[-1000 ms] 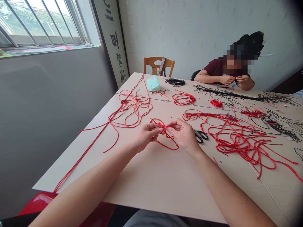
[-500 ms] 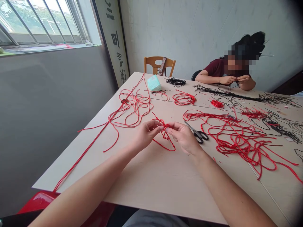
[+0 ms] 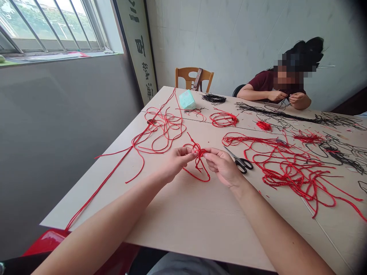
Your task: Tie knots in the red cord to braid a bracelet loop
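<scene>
Above the middle of the pale table point(image 3: 183, 214), a twisted red cord point(image 3: 203, 179) hangs in loops and is knotted where my fingers meet. My left hand point(image 3: 180, 162) pinches the knot from the left, thumb and forefinger closed on it. From the right, my right hand point(image 3: 222, 162) grips the same cord between thumb and forefinger. The fingertips nearly touch and hide part of the knot. Just right of my right hand lie black-handled scissors point(image 3: 243, 163).
Tangled red cords point(image 3: 289, 172) spread on the right, long thin red cords point(image 3: 163, 131) on the left. Behind are a coiled red cord point(image 3: 223, 119), a mint-green packet point(image 3: 187, 100) and black cord bundles point(image 3: 213, 99). Across the table a person point(image 3: 263, 88) handles black cord.
My fingers have shifted slightly on the knot, and more red cord shows between them. The lower loop has swung a little to the left. The other person's hands have moved slightly.
</scene>
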`<control>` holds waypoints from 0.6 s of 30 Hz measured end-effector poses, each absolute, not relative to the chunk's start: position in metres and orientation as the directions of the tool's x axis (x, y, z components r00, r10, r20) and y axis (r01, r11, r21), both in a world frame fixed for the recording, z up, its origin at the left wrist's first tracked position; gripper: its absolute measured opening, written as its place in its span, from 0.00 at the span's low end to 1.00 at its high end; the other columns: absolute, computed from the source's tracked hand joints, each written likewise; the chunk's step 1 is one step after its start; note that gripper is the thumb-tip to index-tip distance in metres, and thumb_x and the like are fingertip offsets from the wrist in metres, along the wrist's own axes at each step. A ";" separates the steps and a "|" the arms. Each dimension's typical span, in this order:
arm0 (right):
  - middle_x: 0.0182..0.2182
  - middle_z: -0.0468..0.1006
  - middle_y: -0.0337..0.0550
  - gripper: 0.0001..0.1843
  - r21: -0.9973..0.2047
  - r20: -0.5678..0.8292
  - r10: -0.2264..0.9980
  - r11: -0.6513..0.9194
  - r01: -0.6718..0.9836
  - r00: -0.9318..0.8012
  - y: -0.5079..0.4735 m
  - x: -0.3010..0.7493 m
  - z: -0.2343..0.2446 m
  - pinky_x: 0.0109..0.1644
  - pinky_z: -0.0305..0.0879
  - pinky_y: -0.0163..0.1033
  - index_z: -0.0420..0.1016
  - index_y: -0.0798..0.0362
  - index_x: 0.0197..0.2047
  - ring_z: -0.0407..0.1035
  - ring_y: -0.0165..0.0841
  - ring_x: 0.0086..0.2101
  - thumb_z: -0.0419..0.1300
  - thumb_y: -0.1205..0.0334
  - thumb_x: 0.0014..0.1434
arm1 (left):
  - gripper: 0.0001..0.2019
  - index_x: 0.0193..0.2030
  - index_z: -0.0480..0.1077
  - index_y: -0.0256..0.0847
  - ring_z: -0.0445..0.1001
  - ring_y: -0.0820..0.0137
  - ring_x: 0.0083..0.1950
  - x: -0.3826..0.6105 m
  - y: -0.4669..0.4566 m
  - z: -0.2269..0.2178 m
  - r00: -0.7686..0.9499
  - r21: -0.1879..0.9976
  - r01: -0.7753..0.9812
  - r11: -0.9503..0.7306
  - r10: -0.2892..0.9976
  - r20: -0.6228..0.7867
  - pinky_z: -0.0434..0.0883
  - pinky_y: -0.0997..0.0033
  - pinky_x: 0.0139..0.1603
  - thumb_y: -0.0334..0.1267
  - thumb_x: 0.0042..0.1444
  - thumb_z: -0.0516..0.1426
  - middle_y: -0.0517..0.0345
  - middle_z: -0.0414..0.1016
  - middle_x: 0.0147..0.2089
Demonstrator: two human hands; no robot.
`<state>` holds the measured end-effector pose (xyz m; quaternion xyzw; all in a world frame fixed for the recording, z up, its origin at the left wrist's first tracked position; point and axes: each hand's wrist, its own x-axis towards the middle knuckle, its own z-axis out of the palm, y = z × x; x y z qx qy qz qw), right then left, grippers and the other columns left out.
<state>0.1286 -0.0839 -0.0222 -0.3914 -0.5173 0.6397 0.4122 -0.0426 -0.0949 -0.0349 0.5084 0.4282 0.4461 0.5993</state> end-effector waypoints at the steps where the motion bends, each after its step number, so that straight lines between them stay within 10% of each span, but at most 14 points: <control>1: 0.16 0.50 0.29 0.13 -0.983 -0.072 0.928 -0.129 -0.133 -0.367 -0.084 0.129 -0.022 0.21 0.33 0.34 0.75 0.57 0.38 0.38 0.22 0.18 0.61 0.58 0.51 | 0.16 0.31 0.69 0.39 0.54 0.78 0.28 -0.042 -0.094 -0.036 0.229 0.992 -0.097 0.079 0.972 -0.055 0.54 0.77 0.28 0.51 0.48 0.59 0.61 0.64 0.30; 11: 0.15 0.47 0.29 0.16 -1.000 -0.024 0.941 -0.024 0.004 -0.338 -0.084 0.132 -0.018 0.21 0.36 0.34 0.76 0.58 0.37 0.39 0.23 0.19 0.57 0.54 0.54 | 0.12 0.30 0.66 0.38 0.58 0.78 0.30 -0.040 -0.098 -0.031 0.229 0.958 -0.252 0.134 0.970 -0.076 0.56 0.78 0.28 0.45 0.47 0.61 0.61 0.63 0.32; 18: 0.27 0.69 0.38 0.11 -0.921 0.148 0.935 0.249 0.298 -0.323 -0.079 0.141 -0.013 0.33 0.56 0.35 0.79 0.54 0.34 0.60 0.28 0.29 0.59 0.59 0.51 | 0.08 0.31 0.65 0.37 0.62 0.80 0.30 -0.040 -0.097 -0.034 0.264 0.905 -0.384 0.183 0.961 -0.083 0.59 0.80 0.29 0.37 0.49 0.59 0.61 0.64 0.31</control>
